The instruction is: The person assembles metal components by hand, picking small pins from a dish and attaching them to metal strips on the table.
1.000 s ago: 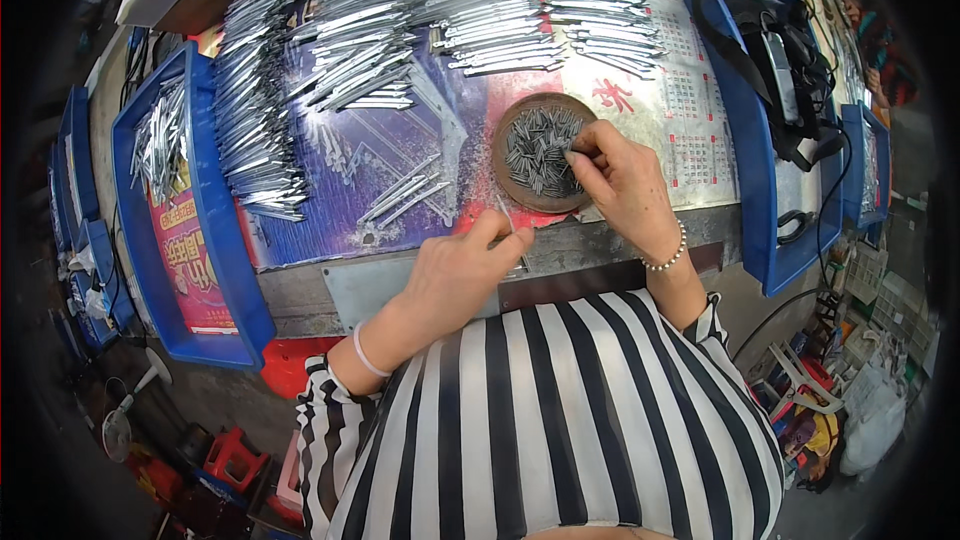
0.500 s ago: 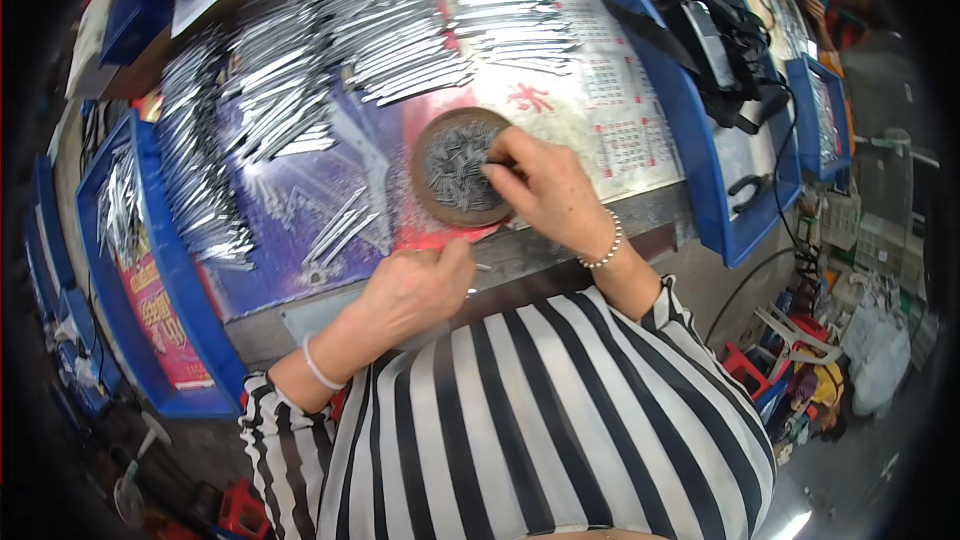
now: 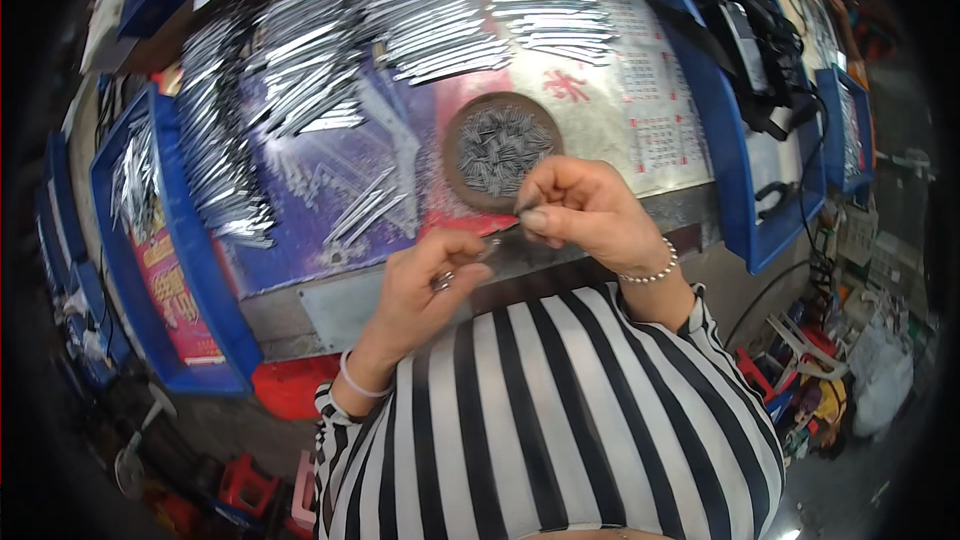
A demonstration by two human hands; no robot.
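A round brown bowl (image 3: 455, 165) full of short grey metal pins (image 3: 508, 148) stands at the table's front edge. My right hand (image 3: 590, 218) is just off the bowl's near rim, thumb and forefinger pinched together; what they hold, if anything, is too small to make out. Left of it and lower, my left hand (image 3: 425, 285) is curled, with small shiny metal pieces (image 3: 442, 282) among its fingers. Beyond the hands, long thin silver metal strips (image 3: 440, 35) lie in several piles. A few loose strips (image 3: 365, 208) rest left of the bowl.
A blue tray (image 3: 215, 310) with more strips stands at the left. On the right, another blue tray (image 3: 735, 230) holds a black strapped bag (image 3: 750, 50) and a dark-handled tool (image 3: 775, 202). A printed sheet (image 3: 655, 100) covers the tabletop's right part. Red stools (image 3: 245, 485) are below.
My right hand has come out of the bowl toward me, still pinched. My left hand has turned, showing shiny metal between its fingers. The whole view has shifted slightly.
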